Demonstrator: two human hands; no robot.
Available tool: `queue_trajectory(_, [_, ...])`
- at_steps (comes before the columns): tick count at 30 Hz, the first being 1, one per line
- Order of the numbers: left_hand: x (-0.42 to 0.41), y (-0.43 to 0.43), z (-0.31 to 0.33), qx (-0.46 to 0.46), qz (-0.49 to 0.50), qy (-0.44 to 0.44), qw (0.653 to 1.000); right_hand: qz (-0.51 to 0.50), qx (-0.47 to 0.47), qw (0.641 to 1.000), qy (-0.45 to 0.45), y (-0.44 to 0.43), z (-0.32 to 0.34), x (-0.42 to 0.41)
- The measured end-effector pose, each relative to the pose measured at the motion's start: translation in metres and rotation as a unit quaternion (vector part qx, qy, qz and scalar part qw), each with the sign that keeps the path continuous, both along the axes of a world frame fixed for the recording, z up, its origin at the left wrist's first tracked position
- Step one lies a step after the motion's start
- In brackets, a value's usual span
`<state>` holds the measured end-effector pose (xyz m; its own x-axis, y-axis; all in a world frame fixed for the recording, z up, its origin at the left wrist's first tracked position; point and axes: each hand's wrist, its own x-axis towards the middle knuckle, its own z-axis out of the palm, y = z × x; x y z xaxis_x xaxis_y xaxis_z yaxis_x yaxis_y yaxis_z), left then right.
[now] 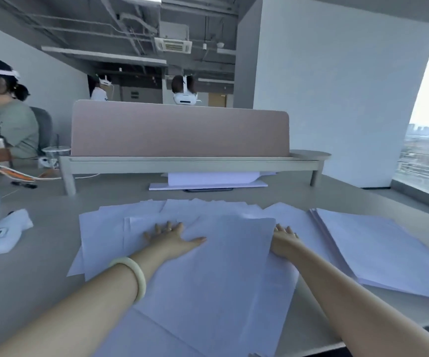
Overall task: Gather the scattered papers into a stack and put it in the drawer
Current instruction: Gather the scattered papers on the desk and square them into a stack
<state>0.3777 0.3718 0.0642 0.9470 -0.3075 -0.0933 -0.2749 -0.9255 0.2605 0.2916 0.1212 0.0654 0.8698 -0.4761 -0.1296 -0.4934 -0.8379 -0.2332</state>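
White papers [216, 274] lie scattered and overlapping across the grey desk [40, 279] in front of me. My left hand [172, 237] rests flat on them with fingers spread, palm down, left of the top sheet. My right hand [284, 242] is at the right edge of that top sheet, partly tucked under it, fingers apart. A separate neater stack of papers [378, 251] sits at the right, fanned slightly at its left edge. No drawer is in view.
A pink divider screen on a low wooden shelf [182, 161] closes off the back of the desk, with a white object [208, 180] under it. A white device [8, 234] and cables [14, 175] lie at the left. A seated person [4, 117] is far left.
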Motion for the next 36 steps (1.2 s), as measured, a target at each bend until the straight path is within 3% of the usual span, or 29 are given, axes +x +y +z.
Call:
queue_trajectory(5, [-0.009, -0.001, 0.001, -0.054, 0.02, -0.012, 0.998, 0.077, 0.047, 0.996, -0.018, 0.019, 0.014, -0.008])
queue_trajectory(7, [-0.009, 0.009, 0.01, -0.141, 0.017, 0.018, 0.99, 0.057, 0.105, 0.99, -0.081, 0.005, 0.007, -0.005])
queue_trajectory(9, [-0.004, 0.022, 0.019, -0.205, 0.031, 0.031, 0.978, 0.02, 0.092, 0.991, -0.1, -0.015, 0.001, -0.013])
queue_trajectory(11, [-0.001, 0.034, 0.028, -0.193, 0.044, 0.054, 0.979, -0.06, 0.045, 0.992, -0.097, -0.026, -0.001, -0.023])
queue_trajectory(13, [-0.003, 0.04, 0.033, -0.157, 0.05, 0.075, 0.984, -0.072, -0.027, 0.994, -0.079, -0.032, -0.006, -0.032])
queue_trajectory(18, [-0.001, 0.032, 0.031, -0.099, 0.059, 0.085, 0.99, -0.061, -0.035, 0.996, -0.048, -0.023, -0.016, -0.014])
queue_trajectory(21, [0.004, 0.033, 0.032, -0.125, 0.063, 0.085, 0.987, -0.059, -0.04, 0.997, -0.037, -0.017, -0.013, -0.007])
queue_trajectory(29, [0.024, 0.049, 0.035, -0.316, 0.078, 0.191, 0.926, -0.004, 0.011, 0.997, -0.075, 0.011, -0.012, 0.01])
queue_trajectory(33, [0.026, 0.047, 0.035, -0.372, 0.087, 0.221, 0.897, -0.016, 0.121, 0.98, -0.157, -0.002, -0.005, 0.009])
queue_trajectory(36, [0.024, 0.045, 0.036, -0.397, 0.096, 0.253, 0.877, -0.047, 0.066, 0.986, -0.146, -0.028, -0.006, 0.0])
